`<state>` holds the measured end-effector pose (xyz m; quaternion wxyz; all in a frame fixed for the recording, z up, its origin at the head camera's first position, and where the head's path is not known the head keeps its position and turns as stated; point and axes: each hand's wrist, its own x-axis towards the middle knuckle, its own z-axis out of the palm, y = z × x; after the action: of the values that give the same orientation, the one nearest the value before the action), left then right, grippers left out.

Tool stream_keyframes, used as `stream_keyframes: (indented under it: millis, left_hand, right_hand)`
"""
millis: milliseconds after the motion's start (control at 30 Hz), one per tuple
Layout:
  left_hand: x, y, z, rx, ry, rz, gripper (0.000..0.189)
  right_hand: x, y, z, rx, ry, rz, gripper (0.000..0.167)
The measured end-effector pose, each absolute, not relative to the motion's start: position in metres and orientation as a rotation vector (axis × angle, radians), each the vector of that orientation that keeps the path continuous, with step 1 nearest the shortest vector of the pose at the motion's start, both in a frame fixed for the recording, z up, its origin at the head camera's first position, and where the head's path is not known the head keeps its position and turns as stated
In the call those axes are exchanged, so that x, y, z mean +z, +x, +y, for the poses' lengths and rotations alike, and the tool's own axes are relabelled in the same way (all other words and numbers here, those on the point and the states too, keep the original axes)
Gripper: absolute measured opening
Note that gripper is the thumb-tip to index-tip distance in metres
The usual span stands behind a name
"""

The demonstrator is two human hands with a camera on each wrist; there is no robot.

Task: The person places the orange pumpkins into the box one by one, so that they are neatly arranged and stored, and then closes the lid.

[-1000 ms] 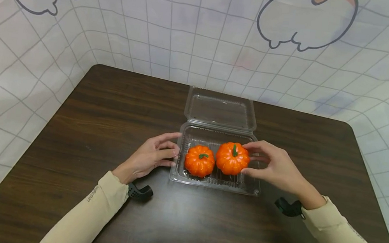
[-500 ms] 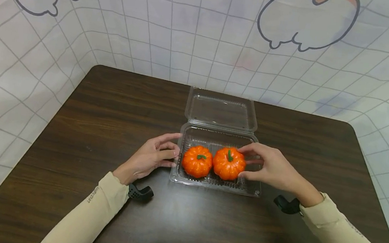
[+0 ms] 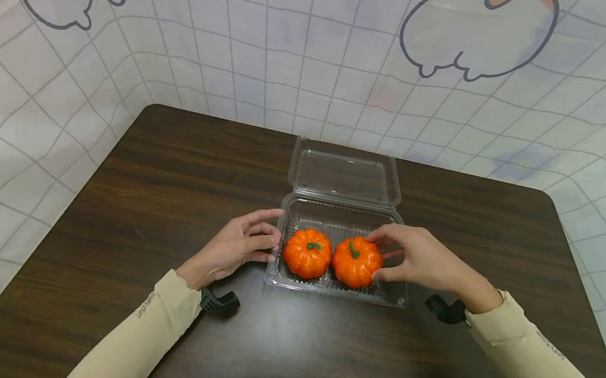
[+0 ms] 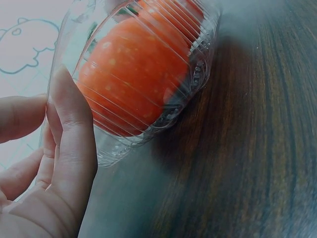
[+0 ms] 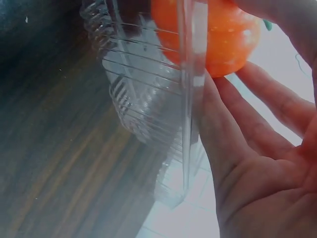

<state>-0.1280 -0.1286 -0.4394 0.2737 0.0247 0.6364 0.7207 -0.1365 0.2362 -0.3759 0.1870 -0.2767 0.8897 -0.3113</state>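
A clear plastic clamshell container (image 3: 294, 283) lies on the table with its lid folded back. My left hand (image 3: 233, 244) pinches the container's left rim between thumb and fingers, as the left wrist view also shows. Inside, on the left, sits a small orange pumpkin (image 3: 307, 254) with a green stem; its side (image 4: 131, 79) shows through the ribbed wall. My right hand (image 3: 422, 258) holds a second orange pumpkin (image 3: 356, 263) by its right side, in the right half of the container. That pumpkin's stem tilts left. In the right wrist view it is partly above the rim.
The lid (image 3: 345, 172) spreads toward the back edge of the dark wooden table (image 3: 184, 165). A white grid-patterned cloth (image 3: 272, 58) hangs behind and at the sides. Each wrist wears a black strap, such as the left one (image 3: 220, 301).
The right pumpkin has moved slightly left and toward me with my right hand, and its stem now leans left. The left pumpkin has shifted a little left. My left hand stays at the rim.
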Motion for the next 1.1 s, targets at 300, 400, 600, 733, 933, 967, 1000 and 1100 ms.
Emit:
stream_keyframes:
  millis: [300,400,600,733,933,967,1000,1100]
  left_hand:
    - [-0.440,-0.128,-0.128,1.952,0.076,1.695,0.061]
    - [-0.440,-0.127,-0.128,1.956,0.079,1.686,0.062]
    - [-0.441,-0.128,-0.128,1.979,0.100,1.661,0.062]
    - [-0.441,-0.127,-0.128,1.987,0.101,1.655,0.063]
    - [-0.441,-0.127,-0.128,1.983,0.109,1.660,0.063]
    - [-0.441,-0.127,-0.128,1.982,0.111,1.661,0.063]
    - [-0.441,-0.127,-0.128,1.982,0.112,1.663,0.063]
    - [-0.442,-0.127,-0.128,1.978,0.110,1.671,0.063]
  right_hand:
    - [-0.372,-0.139,0.234,-0.810,-0.782,2.480,0.056]
    - [-0.371,-0.138,0.234,-0.809,-0.779,2.472,0.057]
    - [-0.368,-0.136,0.236,-0.828,-0.754,2.465,0.064]
    - [-0.367,-0.134,0.239,-0.840,-0.741,2.475,0.066]
    - [-0.366,-0.131,0.246,-0.883,-0.717,2.505,0.067]
    - [-0.366,-0.131,0.247,-0.892,-0.711,2.514,0.067]
    - [-0.365,-0.130,0.249,-0.903,-0.705,2.523,0.067]
    - [-0.362,-0.128,0.253,-0.923,-0.690,2.566,0.064]
